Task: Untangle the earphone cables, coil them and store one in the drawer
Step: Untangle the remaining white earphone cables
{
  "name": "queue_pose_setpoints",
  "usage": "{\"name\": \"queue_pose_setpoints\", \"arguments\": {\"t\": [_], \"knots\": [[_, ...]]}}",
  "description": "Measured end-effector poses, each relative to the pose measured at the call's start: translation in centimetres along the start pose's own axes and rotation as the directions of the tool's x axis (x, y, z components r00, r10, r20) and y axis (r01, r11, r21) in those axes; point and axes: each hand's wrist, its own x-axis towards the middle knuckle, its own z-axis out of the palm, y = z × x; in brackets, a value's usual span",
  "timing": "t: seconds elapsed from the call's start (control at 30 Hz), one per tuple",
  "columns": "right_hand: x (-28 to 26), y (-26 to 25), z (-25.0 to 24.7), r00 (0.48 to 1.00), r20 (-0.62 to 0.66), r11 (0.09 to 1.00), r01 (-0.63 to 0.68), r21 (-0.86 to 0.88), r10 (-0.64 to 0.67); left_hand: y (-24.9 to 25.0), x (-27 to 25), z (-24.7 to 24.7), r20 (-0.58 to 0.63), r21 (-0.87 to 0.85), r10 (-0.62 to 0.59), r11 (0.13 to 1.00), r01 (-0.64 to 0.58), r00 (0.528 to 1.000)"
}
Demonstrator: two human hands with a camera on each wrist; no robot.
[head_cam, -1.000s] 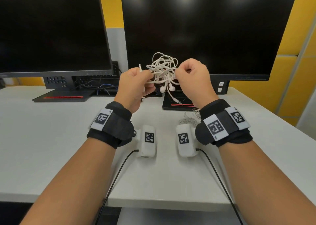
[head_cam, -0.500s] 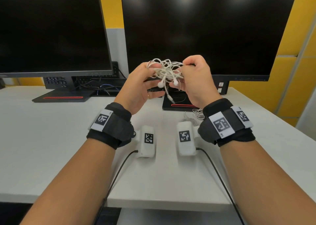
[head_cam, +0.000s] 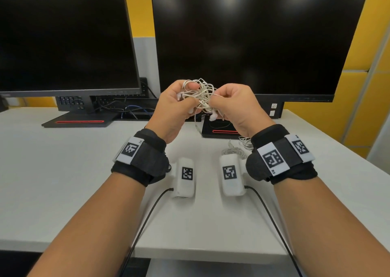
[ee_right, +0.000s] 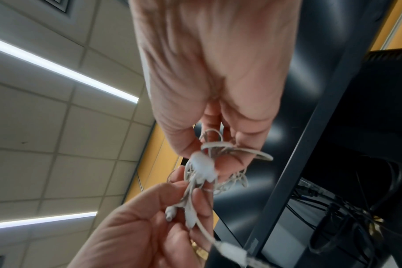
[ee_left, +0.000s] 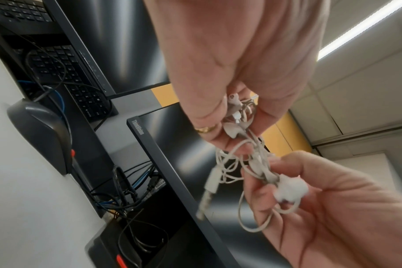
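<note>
1. Head view: step in hand is untangling. The left hand [head_cam: 175, 106] and the right hand [head_cam: 234, 106] are raised above the counter [head_cam: 63, 171], both with fingers curled round the white earphone tangle [head_cam: 200, 96], which is bunched between them in front of the right monitor [head_cam: 253, 34]. An earbud [head_cam: 213, 117] hangs below the knot. A second cable bundle [head_cam: 242, 147] lies on the counter by the right wrist. No drawer is visible.

2. Left wrist view: the left hand [ee_left: 236, 72] pinches loops and buds at its fingertips; the right hand [ee_left: 321, 208] grips the lower part of the tangle [ee_left: 241, 163]. The jack plug [ee_left: 209, 190] dangles free, blurred.

3. Right wrist view: the right hand [ee_right: 218, 90] has thumb and fingers closed on loops; the left hand [ee_right: 149, 226] pinches the strands below. The tangle [ee_right: 207, 172] is blurred, crossings unreadable.

4. Next move, as a judgement: find a free end, likely the plug, and feed it back through the loops while the other hand holds the knot loosely; hard pulling would tighten it. Coiling and storing are not yet begun.
</note>
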Motion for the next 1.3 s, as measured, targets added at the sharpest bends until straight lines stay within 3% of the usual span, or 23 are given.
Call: {"name": "queue_pose_setpoints", "arguments": {"t": [0.1, 0.27, 0.43, 0.5, 0.63, 0.77, 0.9, 1.0, 1.17, 1.3], "knots": [[0.2, 0.1, -0.1, 0.998, -0.05, 0.999, -0.03, -0.036, 0.028, -0.2, 0.2, -0.4, -0.031, 0.014, -0.009, 1.0, 0.01, 0.999], [0.3, 0.0, -0.3, 0.987, -0.14, 0.993, -0.066, 0.097, 0.079, -0.3, 0.4, -0.8, -0.015, 0.054, -0.048, 0.997, 0.049, 0.999], [0.2, -0.9, 0.2, 0.975, 0.006, 0.972, -0.22, 0.08, 0.22, -0.4, 0.5, -1.0, -0.074, 0.075, -0.071, 0.994, 0.077, 0.995], [0.1, -0.8, 0.3, 0.981, 0.059, 0.977, -0.188, 0.096, 0.183, -0.4, 0.5, -1.0, -0.098, 0.081, -0.057, 0.995, 0.065, 0.994], [-0.6, -0.3, 0.4, 0.979, 0.196, 0.996, -0.046, -0.074, 0.06, -0.4, 0.4, -0.9, -0.084, 0.091, -0.067, 0.993, 0.075, 0.994], [-0.2, 0.1, 0.3, 0.998, 0.051, 0.988, -0.027, -0.155, 0.035, 0.2, 0.2, -0.6, 0.015, 0.008, -0.168, 0.986, 0.168, 0.986], [0.1, 0.3, 0.0, 0.997, -0.001, 0.992, -0.078, -0.098, 0.079, 0.4, 0.4, -0.4, -0.02, 0.095, -0.203, 0.974, 0.204, 0.979], [0.1, 0.1, 0.2, 0.996, 0.051, 0.997, -0.08, 0.01, 0.08, 0.3, 0.6, -0.7, -0.072, 0.087, -0.181, 0.978, 0.187, 0.981], [-0.3, -0.1, 0.0, 0.983, 0.179, 0.996, -0.051, 0.077, 0.036, -0.1, 0.3, -1.1, 0.047, 0.036, -0.109, 0.994, 0.107, 0.993], [-0.6, -0.2, -0.1, 0.968, 0.249, 0.997, -0.06, 0.05, 0.046, -0.3, 0.4, -1.0, -0.059, 0.019, -0.034, 0.999, 0.035, 0.998]]}}
